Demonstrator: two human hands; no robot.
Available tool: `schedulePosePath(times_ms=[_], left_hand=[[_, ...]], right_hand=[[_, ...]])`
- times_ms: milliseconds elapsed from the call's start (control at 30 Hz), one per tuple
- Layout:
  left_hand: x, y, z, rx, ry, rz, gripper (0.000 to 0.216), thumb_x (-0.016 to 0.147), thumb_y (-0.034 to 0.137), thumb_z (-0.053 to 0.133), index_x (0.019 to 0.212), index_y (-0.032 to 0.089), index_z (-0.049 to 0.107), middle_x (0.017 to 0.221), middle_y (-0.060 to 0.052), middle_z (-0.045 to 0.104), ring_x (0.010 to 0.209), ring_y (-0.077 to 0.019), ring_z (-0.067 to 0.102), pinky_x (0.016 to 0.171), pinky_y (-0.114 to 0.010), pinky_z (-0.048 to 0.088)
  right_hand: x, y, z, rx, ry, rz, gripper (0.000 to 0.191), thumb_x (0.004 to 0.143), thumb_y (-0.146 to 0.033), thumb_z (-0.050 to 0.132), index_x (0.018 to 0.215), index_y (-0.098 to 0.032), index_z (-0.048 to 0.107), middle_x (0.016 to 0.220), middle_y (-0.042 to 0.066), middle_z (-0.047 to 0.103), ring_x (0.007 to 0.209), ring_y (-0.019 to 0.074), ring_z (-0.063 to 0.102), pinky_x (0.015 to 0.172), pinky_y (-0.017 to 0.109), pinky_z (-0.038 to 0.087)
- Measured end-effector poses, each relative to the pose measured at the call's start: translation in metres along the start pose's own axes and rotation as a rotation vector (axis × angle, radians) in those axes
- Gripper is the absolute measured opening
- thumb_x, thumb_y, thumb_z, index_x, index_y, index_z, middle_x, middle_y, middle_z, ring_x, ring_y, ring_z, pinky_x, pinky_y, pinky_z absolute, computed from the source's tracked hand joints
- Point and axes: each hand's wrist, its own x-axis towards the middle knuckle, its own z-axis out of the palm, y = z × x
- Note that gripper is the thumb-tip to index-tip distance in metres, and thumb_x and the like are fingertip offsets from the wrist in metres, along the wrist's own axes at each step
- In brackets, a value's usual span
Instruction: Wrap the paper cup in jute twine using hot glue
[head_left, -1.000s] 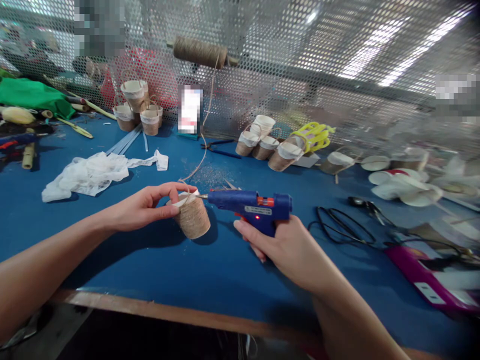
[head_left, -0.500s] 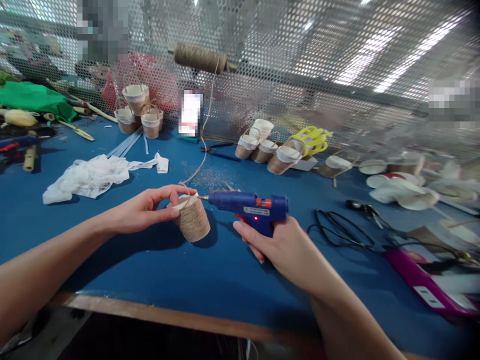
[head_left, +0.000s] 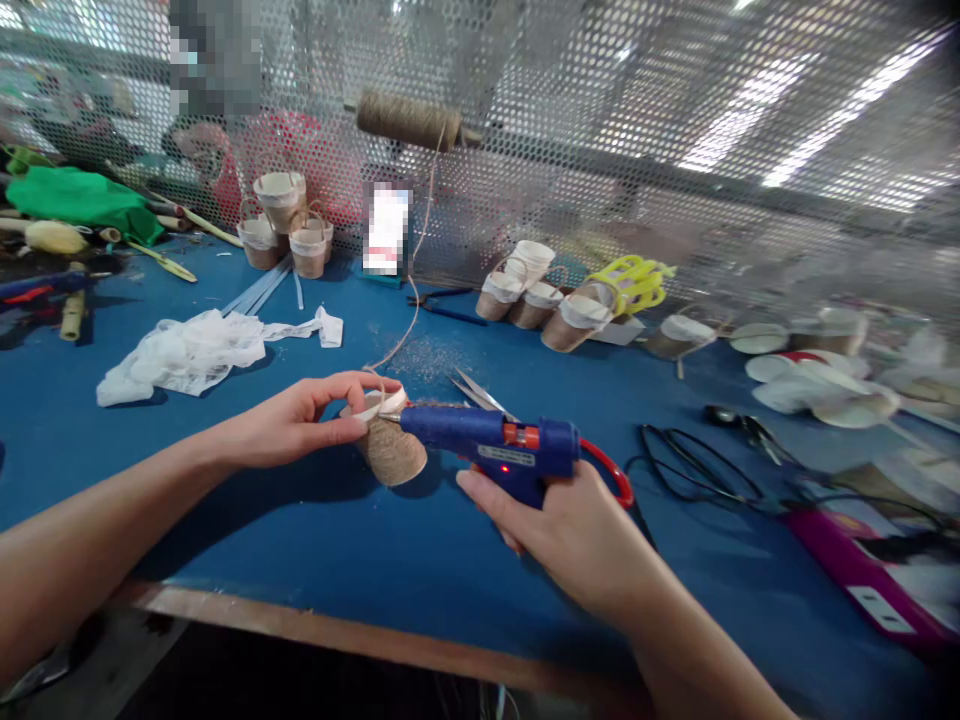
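Observation:
My left hand (head_left: 304, 420) pinches the white rim of a small twine-wrapped cup (head_left: 391, 448) that rests tilted on the blue table (head_left: 315, 540). My right hand (head_left: 570, 530) grips a blue hot glue gun (head_left: 499, 450) whose red light is on. Its nozzle touches the cup's rim next to my left fingertips. A strand of twine (head_left: 415, 300) runs from the cup up to a twine spool (head_left: 409, 118) on a rod at the mesh wall. Red-handled scissors (head_left: 487, 395) lie just behind the gun.
Finished twine cups stand at the back left (head_left: 289, 230) and back centre (head_left: 536, 290). White lace cloth (head_left: 195, 345) lies to the left. A yellow plastic piece (head_left: 630, 280), black cable (head_left: 697, 470), paper cups (head_left: 817, 380) and a magenta box (head_left: 862, 560) sit to the right.
The glue gun has moved left, its nozzle now over the cup's rim. The cup has tipped a little further. The scissors behind the gun have come into view.

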Motion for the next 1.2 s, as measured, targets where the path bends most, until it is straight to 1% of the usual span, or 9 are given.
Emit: schedulePosePath(times_ms=[100,200,367,467,600,767,900,1067,1200], left_hand=[[0.0,0.0,0.0,0.025,0.001,0.004,0.015,0.088,0.018,0.045,0.073,0.016,0.045,0.135,-0.009,0.044,0.126,-0.0223,0.037,0.101,-0.039,0.029],[0.0,0.0,0.0,0.027,0.0,0.006,0.015,0.088,0.018,0.045,0.073,0.016,0.044,0.135,-0.009,0.044,0.124,-0.0218,0.039,0.1,-0.039,0.03],[0.0,-0.001,0.001,0.003,0.006,0.01,0.015,0.087,0.016,0.046,0.072,0.016,0.045,0.134,-0.009,0.044,0.124,-0.0223,0.039,0.099,-0.039,0.031],[0.001,0.0,0.001,-0.007,0.004,0.009,0.015,0.087,0.016,0.046,0.072,0.016,0.045,0.134,-0.01,0.044,0.124,-0.0224,0.039,0.099,-0.039,0.031],[0.0,-0.001,0.001,-0.011,0.005,0.018,0.014,0.087,0.015,0.046,0.073,0.015,0.045,0.134,-0.011,0.044,0.124,-0.0223,0.039,0.099,-0.039,0.031],[0.0,-0.004,0.0,0.012,0.001,0.025,0.013,0.087,0.016,0.046,0.074,0.016,0.045,0.134,-0.01,0.044,0.124,-0.0218,0.039,0.099,-0.038,0.031],[0.0,-0.004,-0.001,0.009,-0.003,0.029,0.013,0.087,0.016,0.046,0.074,0.016,0.045,0.135,-0.01,0.043,0.123,-0.0208,0.04,0.098,-0.036,0.033],[0.0,-0.003,0.0,0.024,0.0,0.034,0.013,0.087,0.017,0.045,0.074,0.016,0.045,0.134,-0.01,0.044,0.122,-0.0206,0.041,0.097,-0.035,0.034],[0.0,-0.001,0.001,0.049,-0.002,0.032,0.014,0.087,0.019,0.046,0.074,0.016,0.045,0.134,-0.01,0.045,0.122,-0.0216,0.042,0.099,-0.038,0.032]], right_hand=[[-0.001,0.001,0.003,0.014,0.013,-0.058,0.013,0.076,-0.03,0.058,0.083,-0.02,0.063,0.036,-0.008,0.045,0.032,0.0102,0.041,0.038,0.023,0.038],[-0.001,0.003,0.004,0.015,0.032,-0.068,0.011,0.076,-0.029,0.058,0.082,-0.021,0.063,0.037,-0.008,0.045,0.032,0.0105,0.041,0.037,0.024,0.037],[-0.001,0.004,-0.002,-0.048,0.048,0.0,0.015,0.075,-0.034,0.059,0.079,-0.02,0.063,0.035,-0.007,0.044,0.031,0.0111,0.042,0.035,0.024,0.036],[0.0,0.004,-0.006,-0.035,0.073,0.066,0.017,0.073,-0.037,0.06,0.076,-0.02,0.061,0.035,-0.007,0.045,0.033,0.0107,0.043,0.036,0.023,0.037],[0.003,0.005,-0.009,0.03,0.044,0.068,0.021,0.074,-0.039,0.059,0.08,-0.019,0.06,0.037,-0.007,0.045,0.034,0.0095,0.042,0.037,0.022,0.039],[0.007,0.009,-0.009,-0.004,0.056,0.023,0.021,0.074,-0.041,0.058,0.078,-0.019,0.057,0.038,-0.007,0.046,0.034,0.0096,0.044,0.037,0.022,0.038],[0.01,0.011,-0.009,-0.035,0.066,0.013,0.023,0.075,-0.041,0.057,0.066,-0.02,0.054,0.038,-0.006,0.046,0.034,0.0093,0.045,0.037,0.022,0.038],[0.014,0.012,-0.009,-0.048,0.052,0.052,0.033,0.075,-0.044,0.057,0.053,-0.02,0.047,0.038,-0.004,0.047,0.035,0.0097,0.046,0.039,0.022,0.039],[0.022,0.019,-0.012,0.019,-0.01,0.06,0.03,0.075,-0.045,0.056,0.062,-0.018,0.055,0.039,-0.004,0.048,0.037,0.0097,0.047,0.042,0.023,0.04]])
